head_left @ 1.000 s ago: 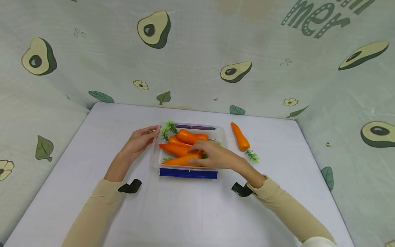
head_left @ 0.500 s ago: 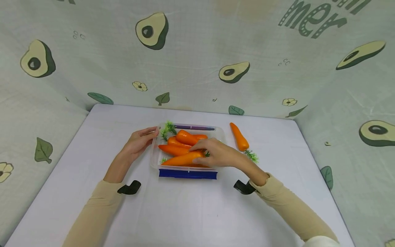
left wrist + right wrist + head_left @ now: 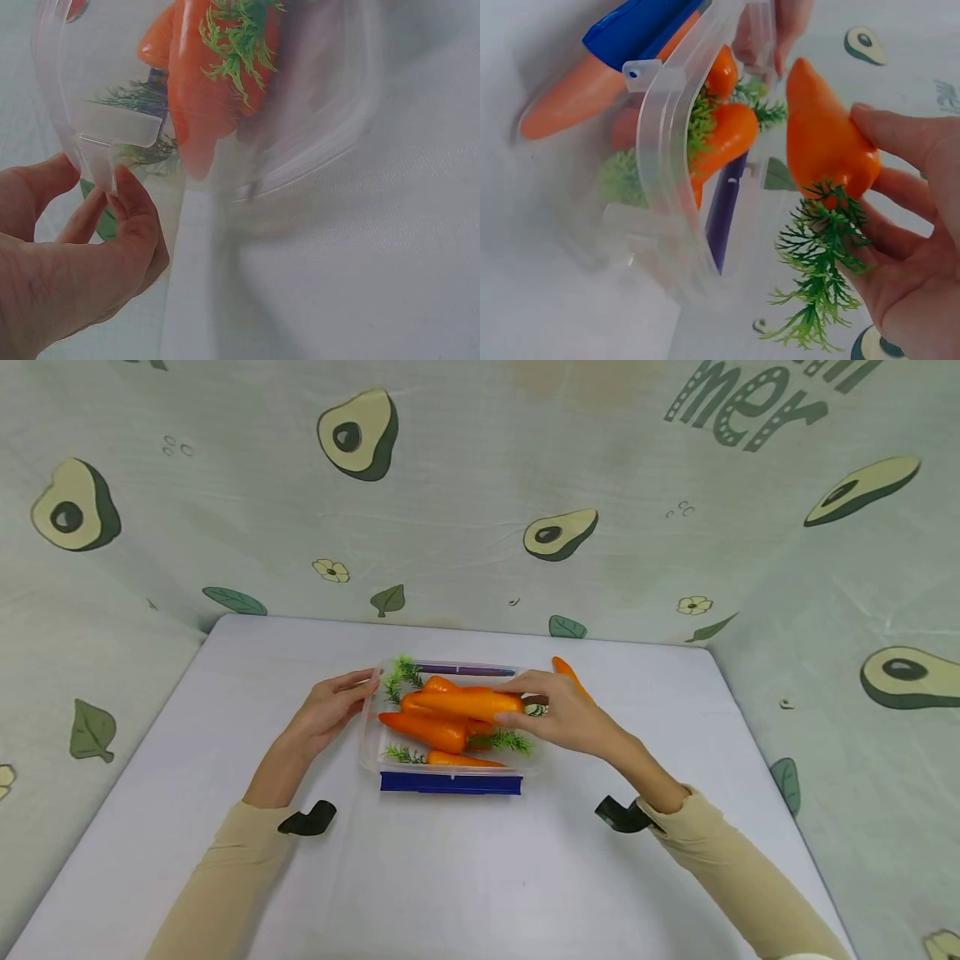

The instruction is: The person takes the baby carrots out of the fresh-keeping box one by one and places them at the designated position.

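Cloth, avocado-printed, borders the white table under the plastic container.

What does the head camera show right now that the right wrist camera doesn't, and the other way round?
Only the head view shows the carrot lying on the table right of the container, plus the left sleeve and right sleeve.

Only the right wrist view shows the whole leafy top of the held carrot; from the head, the right hand mostly covers it.

Both show that grip, other carrots inside, the blue latch and the left hand.
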`<state>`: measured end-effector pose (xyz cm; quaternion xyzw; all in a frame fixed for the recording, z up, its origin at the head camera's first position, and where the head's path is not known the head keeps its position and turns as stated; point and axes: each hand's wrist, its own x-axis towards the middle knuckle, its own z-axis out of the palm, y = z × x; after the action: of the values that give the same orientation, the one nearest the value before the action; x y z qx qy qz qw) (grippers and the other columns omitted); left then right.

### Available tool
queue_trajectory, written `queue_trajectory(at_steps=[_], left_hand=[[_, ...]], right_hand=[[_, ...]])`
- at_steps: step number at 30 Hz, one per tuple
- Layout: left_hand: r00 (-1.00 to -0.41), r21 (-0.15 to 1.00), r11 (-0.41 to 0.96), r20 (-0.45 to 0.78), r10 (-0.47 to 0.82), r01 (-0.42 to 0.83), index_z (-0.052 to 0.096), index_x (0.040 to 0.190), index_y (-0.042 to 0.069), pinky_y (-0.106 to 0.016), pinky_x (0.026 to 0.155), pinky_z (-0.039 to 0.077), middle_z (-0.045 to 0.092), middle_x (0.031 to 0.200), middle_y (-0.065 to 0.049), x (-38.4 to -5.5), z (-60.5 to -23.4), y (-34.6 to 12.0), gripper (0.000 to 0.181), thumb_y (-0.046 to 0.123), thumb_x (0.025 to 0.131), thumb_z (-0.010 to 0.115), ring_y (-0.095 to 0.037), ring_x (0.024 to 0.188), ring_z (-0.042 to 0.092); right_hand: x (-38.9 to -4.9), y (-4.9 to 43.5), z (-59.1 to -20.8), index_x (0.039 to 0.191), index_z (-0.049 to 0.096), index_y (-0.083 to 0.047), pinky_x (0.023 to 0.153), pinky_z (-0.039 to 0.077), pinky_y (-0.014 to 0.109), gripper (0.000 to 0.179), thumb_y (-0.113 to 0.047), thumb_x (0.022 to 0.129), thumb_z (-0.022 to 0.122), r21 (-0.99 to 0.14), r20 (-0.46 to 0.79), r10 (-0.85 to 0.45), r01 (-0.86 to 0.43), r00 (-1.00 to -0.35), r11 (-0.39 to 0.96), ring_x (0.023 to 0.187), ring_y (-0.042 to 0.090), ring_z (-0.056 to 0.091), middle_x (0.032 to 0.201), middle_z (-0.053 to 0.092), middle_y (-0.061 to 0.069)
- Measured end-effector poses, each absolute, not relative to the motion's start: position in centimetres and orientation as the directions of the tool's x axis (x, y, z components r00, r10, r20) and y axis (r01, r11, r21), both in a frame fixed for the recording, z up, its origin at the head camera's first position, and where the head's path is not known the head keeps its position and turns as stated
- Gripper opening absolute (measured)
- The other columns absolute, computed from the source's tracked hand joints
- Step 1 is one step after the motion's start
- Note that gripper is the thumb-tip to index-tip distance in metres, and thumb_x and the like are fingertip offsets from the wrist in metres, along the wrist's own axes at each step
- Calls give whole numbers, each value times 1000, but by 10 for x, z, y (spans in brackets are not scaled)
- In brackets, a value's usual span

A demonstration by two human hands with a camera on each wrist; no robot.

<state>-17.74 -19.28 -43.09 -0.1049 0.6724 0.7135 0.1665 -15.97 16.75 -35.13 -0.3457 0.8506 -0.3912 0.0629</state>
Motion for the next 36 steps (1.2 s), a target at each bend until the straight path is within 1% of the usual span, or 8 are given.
queue_trajectory(at_steps=[6, 8, 13, 17, 23, 27, 31, 36], left_hand=[[-920, 921, -39, -383, 88, -387, 44, 156, 7, -18, 103, 43, 44, 155, -12, -177, -431, -193, 63, 33, 102, 66, -16, 131, 46], [-919, 921, -39, -384, 87, -389, 44, 156, 7, -19, 105, 42, 44, 155, -12, -178, -432, -194, 64, 34, 102, 66, -17, 132, 45], [-917, 918, -37, -391, 84, -395, 44, 157, 8, -21, 107, 41, 45, 153, -9, -178, -433, -195, 66, 35, 101, 67, -16, 131, 46], [-915, 916, -32, -396, 80, -399, 45, 156, 9, -20, 105, 41, 49, 148, -4, -178, -434, -195, 66, 36, 100, 68, -11, 124, 47], [-916, 918, -28, -393, 77, -396, 46, 156, 10, -16, 99, 43, 51, 144, -2, -179, -433, -193, 64, 35, 101, 68, -9, 119, 47], [-918, 919, -32, -389, 78, -393, 46, 156, 9, -15, 97, 43, 49, 148, -6, -179, -433, -194, 64, 34, 101, 67, -9, 119, 47], [-916, 917, -43, -393, 83, -397, 45, 156, 8, -17, 104, 43, 45, 154, -8, -178, -432, -194, 64, 33, 102, 67, -9, 124, 47], [-916, 917, -40, -393, 83, -398, 45, 156, 8, -25, 113, 39, 41, 158, -8, -179, -434, -193, 65, 34, 101, 68, -11, 129, 45]], right_hand=[[-161, 182, -355, 125, 73, -5, 90, 58, 45, 37, -16, 91, 81, -732, 222, -512, -489, -830, 475, 105, 25, 69, 118, 72, 9], [-162, 186, -357, 126, 73, -5, 91, 58, 45, 38, -16, 91, 81, -740, 224, -469, -462, -854, 489, 115, 29, 66, 120, 71, 11], [-164, 195, -362, 127, 72, -3, 94, 57, 38, 39, -16, 92, 80, -776, 215, -356, -380, -910, 503, 120, 32, 63, 127, 69, 14], [-166, 203, -368, 127, 71, -1, 91, 57, 30, 38, -16, 93, 80, -807, 205, -260, -313, -944, 500, 113, 30, 64, 129, 67, 15], [-168, 216, -377, 129, 70, -2, 93, 55, 31, 40, -22, 95, 77, -784, 223, -157, -273, -962, 557, 112, 29, 62, 127, 67, 15], [-171, 225, -385, 130, 70, -2, 90, 55, 22, 42, -24, 95, 77, -784, 243, -98, -255, -965, 566, 113, 30, 63, 127, 68, 16], [-172, 235, -391, 131, 69, 0, 87, 51, 11, 43, -23, 96, 77, -807, 249, -33, -227, -968, 545, 113, 30, 63, 127, 68, 17], [-172, 246, -398, 132, 66, 6, 85, 49, 8, 42, -17, 98, 74, -836, 219, 58, -157, -974, 526, 110, 25, 61, 128, 66, 22]])
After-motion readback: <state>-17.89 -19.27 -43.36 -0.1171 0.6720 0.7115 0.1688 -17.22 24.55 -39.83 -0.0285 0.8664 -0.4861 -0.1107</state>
